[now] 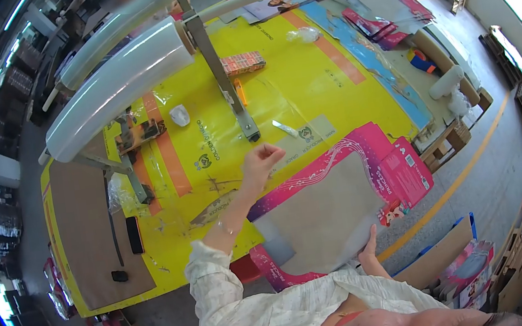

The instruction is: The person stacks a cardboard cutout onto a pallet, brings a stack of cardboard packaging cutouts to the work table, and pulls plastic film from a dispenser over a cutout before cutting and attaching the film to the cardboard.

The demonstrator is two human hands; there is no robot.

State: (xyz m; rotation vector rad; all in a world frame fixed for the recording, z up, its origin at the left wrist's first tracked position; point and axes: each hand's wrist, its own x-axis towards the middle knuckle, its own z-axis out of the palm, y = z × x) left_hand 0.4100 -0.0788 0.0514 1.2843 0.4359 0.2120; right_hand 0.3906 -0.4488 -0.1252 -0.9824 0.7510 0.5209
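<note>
Left hand: raised over the yellow tabletop, just beyond the pink-bordered board; fingers and thumb of the left hand are drawn together, but whether anything thin is pinched cannot be told.
Right hand: right hand is placed at the board's near edge, thumb up; fingers are partly hidden, so a firm grasp cannot be told.
Pink-bordered board: laid before the body, plain grey middle uppermost, table edge overhung; a printed flap is spread at right.
Film rolls: a large clear roll is carried on the metal stand, a second behind it.
Tools: an orange cutter is left beside the stand's upright.
Table left: brown cardboard is laid flat, a black block at its right edge.
</note>
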